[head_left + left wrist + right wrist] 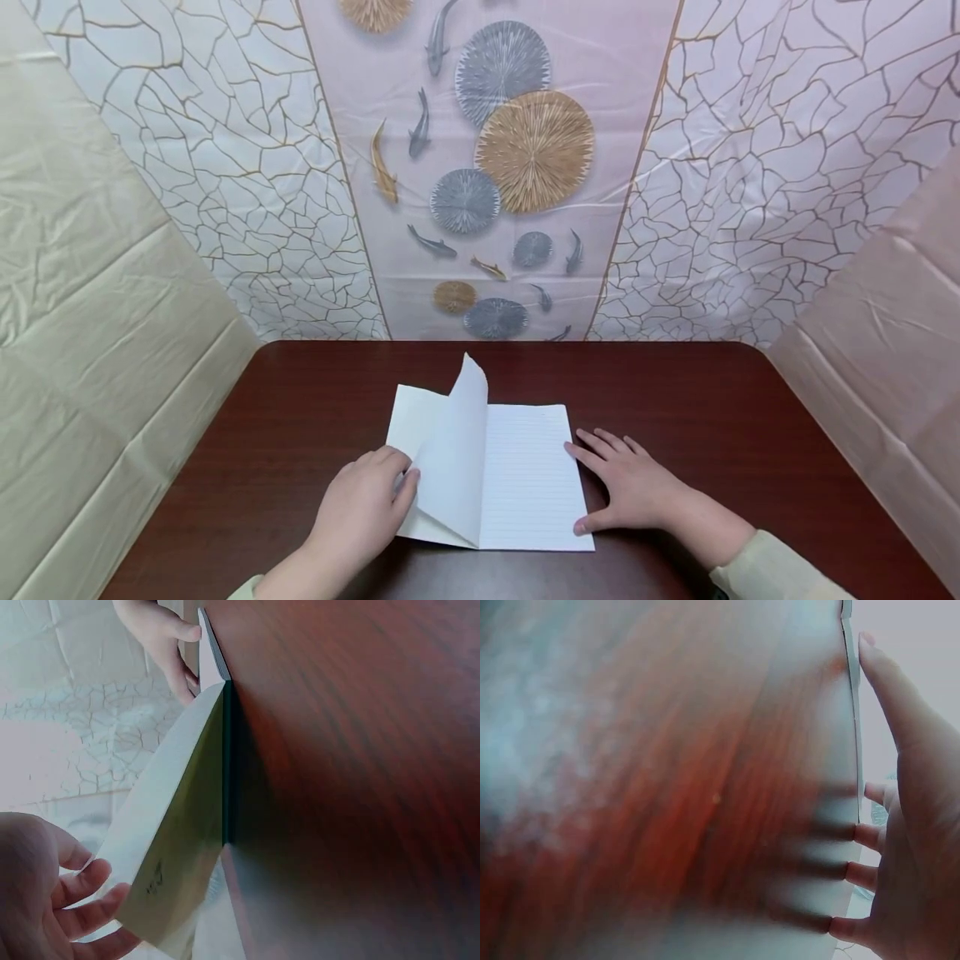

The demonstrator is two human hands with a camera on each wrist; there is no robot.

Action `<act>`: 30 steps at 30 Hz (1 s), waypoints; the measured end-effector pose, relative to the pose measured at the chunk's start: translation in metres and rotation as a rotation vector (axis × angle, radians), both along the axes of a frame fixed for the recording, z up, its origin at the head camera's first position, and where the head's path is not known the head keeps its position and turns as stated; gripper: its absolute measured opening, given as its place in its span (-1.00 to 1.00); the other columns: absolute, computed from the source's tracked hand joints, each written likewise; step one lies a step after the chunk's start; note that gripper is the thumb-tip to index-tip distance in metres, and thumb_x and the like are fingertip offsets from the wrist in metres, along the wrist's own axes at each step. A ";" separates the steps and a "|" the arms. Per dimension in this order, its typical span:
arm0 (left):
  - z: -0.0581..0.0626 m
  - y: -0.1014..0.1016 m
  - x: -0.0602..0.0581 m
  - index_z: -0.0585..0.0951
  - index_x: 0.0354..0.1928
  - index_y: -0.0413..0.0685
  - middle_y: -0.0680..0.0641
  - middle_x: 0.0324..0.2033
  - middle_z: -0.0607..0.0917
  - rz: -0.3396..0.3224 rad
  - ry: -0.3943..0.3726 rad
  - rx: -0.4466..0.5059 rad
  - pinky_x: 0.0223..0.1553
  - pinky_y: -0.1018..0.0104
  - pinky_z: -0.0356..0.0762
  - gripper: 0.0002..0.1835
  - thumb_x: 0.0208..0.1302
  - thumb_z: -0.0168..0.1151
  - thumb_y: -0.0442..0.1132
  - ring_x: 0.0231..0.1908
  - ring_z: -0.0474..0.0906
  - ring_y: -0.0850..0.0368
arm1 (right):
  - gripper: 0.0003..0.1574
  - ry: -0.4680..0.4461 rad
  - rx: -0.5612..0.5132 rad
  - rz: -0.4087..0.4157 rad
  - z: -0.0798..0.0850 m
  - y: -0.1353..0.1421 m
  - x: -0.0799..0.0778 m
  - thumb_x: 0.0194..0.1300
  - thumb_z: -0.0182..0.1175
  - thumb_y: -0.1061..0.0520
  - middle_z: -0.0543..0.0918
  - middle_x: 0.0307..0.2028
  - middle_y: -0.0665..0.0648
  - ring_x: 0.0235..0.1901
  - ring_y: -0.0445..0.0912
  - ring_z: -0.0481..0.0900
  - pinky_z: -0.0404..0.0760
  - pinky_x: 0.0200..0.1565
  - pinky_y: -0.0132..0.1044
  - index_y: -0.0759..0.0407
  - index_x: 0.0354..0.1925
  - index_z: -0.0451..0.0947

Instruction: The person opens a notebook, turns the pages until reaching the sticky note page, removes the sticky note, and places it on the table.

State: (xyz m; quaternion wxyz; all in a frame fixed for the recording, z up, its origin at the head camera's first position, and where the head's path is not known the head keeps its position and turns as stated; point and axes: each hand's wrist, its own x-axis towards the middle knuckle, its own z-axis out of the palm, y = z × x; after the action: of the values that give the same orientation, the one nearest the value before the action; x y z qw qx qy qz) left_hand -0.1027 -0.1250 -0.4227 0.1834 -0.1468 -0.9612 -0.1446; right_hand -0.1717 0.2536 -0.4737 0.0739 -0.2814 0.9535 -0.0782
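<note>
An open notebook with a ruled right page lies on the table. One white leaf stands raised and curved over its left side, its top corner pointing up. My left hand pinches the outer edge of that leaf, thumb on the near face. In the left wrist view, the curled fingers of this left hand meet the leaf's edge, and a small dark mark shows on the yellowish underside. My right hand lies spread at the notebook's right edge, thumb and index fingertips on the page border, other fingertips on the table.
The dark red-brown table reaches back to a patterned cloth wall. Beige cloth panels stand along both sides.
</note>
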 end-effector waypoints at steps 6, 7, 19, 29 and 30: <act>-0.008 -0.012 0.005 0.59 -0.47 0.11 0.18 -0.48 0.57 0.061 -0.035 0.018 -0.37 0.20 0.50 -0.85 0.21 0.36 -0.13 -0.41 0.54 0.16 | 0.46 -0.013 -0.007 -0.004 0.002 0.001 0.000 -0.19 0.11 -0.81 0.18 0.49 0.18 0.45 0.26 0.10 0.12 0.27 0.40 -0.06 0.51 0.19; -0.009 -0.013 0.006 0.58 -0.47 0.11 0.18 -0.48 0.57 0.070 -0.042 0.021 -0.38 0.20 0.50 -0.85 0.19 0.36 -0.13 -0.41 0.54 0.16 | 0.46 -0.014 -0.008 -0.005 0.002 0.001 0.001 -0.19 0.11 -0.80 0.18 0.49 0.18 0.45 0.26 0.10 0.12 0.27 0.40 -0.06 0.51 0.19; -0.017 -0.026 0.013 0.52 -0.61 0.16 0.22 -0.62 0.42 0.103 -0.109 0.001 -0.49 0.25 0.39 -0.75 0.16 0.35 -0.20 -0.54 0.40 0.23 | 0.44 -0.044 -0.012 -0.009 0.001 0.002 0.002 -0.17 0.13 -0.78 0.17 0.49 0.19 0.45 0.27 0.09 0.09 0.28 0.40 -0.07 0.52 0.17; -0.028 -0.031 0.015 0.47 -0.67 0.12 0.14 -0.64 0.40 0.117 -0.225 -0.155 -0.48 0.13 0.36 -0.70 0.14 0.35 -0.16 -0.56 0.34 0.15 | 0.44 -0.049 -0.017 -0.008 0.000 0.001 0.004 -0.16 0.13 -0.78 0.16 0.49 0.18 0.44 0.27 0.10 0.09 0.28 0.40 -0.06 0.52 0.17; -0.028 -0.031 0.015 0.47 -0.67 0.12 0.13 -0.63 0.40 0.118 -0.240 -0.169 -0.47 0.12 0.35 -0.69 0.14 0.35 -0.15 -0.56 0.34 0.14 | 0.44 -0.049 -0.017 -0.008 0.000 0.001 0.004 -0.16 0.13 -0.78 0.16 0.49 0.19 0.44 0.27 0.09 0.09 0.28 0.40 -0.07 0.52 0.17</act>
State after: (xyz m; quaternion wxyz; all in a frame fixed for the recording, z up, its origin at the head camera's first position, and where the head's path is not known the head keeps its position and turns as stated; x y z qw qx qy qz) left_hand -0.0878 -0.1561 -0.4511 0.0623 -0.0867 -0.9919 -0.0685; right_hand -0.1680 0.2547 -0.4739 0.0945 -0.2765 0.9518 -0.0936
